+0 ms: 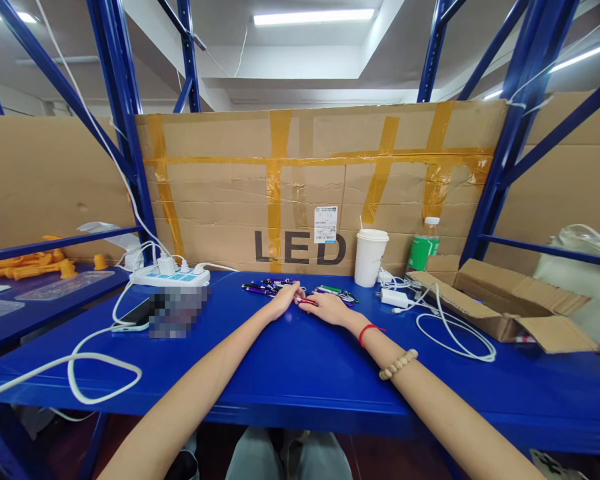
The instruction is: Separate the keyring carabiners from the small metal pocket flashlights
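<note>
A red pen (307, 302) lies in the fingers of my right hand (330, 309), which is closed on it just above the blue tabletop. My left hand (284, 303) is close beside it, fingers bent together near the pen's left end; whether they grip anything is hidden. Behind my left hand, several purple and dark pens (260, 289) lie in a loose pile. More pens, among them a green pen (330, 289), spread behind my right hand. Both forearms rest over the table.
At left are a power strip (193, 279), a phone (136, 315) and a white cable (100, 355). To the right stand a white paper cup (370, 260), a green-labelled bottle (424, 247), a white charger (396, 298) and an open cardboard box (505, 300). A cardboard wall (220, 193) closes the back.
</note>
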The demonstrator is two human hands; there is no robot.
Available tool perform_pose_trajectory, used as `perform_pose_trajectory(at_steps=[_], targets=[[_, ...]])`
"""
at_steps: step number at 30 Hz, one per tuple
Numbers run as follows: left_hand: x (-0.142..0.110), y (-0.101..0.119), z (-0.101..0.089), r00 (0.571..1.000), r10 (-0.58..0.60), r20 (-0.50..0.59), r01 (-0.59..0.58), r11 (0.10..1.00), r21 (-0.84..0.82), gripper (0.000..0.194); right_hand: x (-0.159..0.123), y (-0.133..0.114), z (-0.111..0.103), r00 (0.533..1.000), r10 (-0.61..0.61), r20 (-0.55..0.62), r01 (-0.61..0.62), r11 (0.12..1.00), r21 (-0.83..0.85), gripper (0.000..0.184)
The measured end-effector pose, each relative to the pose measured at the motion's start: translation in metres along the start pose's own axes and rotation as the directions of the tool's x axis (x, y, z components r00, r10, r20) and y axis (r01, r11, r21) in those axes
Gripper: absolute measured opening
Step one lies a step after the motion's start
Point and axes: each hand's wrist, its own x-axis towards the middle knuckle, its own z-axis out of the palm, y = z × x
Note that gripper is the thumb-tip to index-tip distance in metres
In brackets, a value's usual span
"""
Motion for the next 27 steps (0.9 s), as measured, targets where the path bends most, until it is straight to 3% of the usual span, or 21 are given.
perform_pose_trajectory(at_steps=[11, 15, 18, 20, 22, 24, 27], targets=[[0.001, -0.003, -0.002, 0.999, 0.04, 0.033, -0.041, 0.999, 0.035, 0.043, -0.002, -0.003, -0.002, 1.0, -0.016, 0.002, 0.016, 0.999, 0.043, 0.043], [-0.001, 0.0, -0.001, 0.999, 0.046, -0.009, -0.044, 0.991, 0.129, 0.043, -0.005, -0.006, -0.004, 1.0, -0.025, -0.017, 0.026, 0.998, 0.051, 0.044], [-0.005, 0.005, -0.004, 0.998, 0.052, -0.032, -0.04, 0.948, 0.317, 0.042, -0.006, -0.005, -0.004, 0.997, -0.033, -0.069, 0.035, 0.999, 0.026, 0.04], [-0.009, 0.01, -0.008, 0.993, 0.097, -0.061, -0.046, 0.821, 0.569, 0.039, -0.006, -0.004, -0.004, 0.996, -0.017, -0.091, 0.016, 1.0, -0.014, 0.035], [-0.013, 0.015, -0.013, 0.977, 0.141, -0.162, 0.046, 0.599, 0.8, 0.033, -0.007, -0.004, -0.004, 0.994, -0.004, -0.106, -0.001, 0.999, -0.048, 0.031], [-0.016, 0.017, -0.017, 0.949, 0.161, -0.27, 0.182, 0.417, 0.89, 0.029, -0.008, -0.004, -0.005, 0.993, 0.006, -0.12, -0.013, 0.998, -0.058, 0.027], [-0.019, 0.015, -0.021, 0.918, 0.127, -0.377, 0.333, 0.27, 0.903, 0.031, -0.01, -0.006, -0.007, 0.99, 0.049, -0.134, -0.057, 0.997, -0.057, 0.022]])
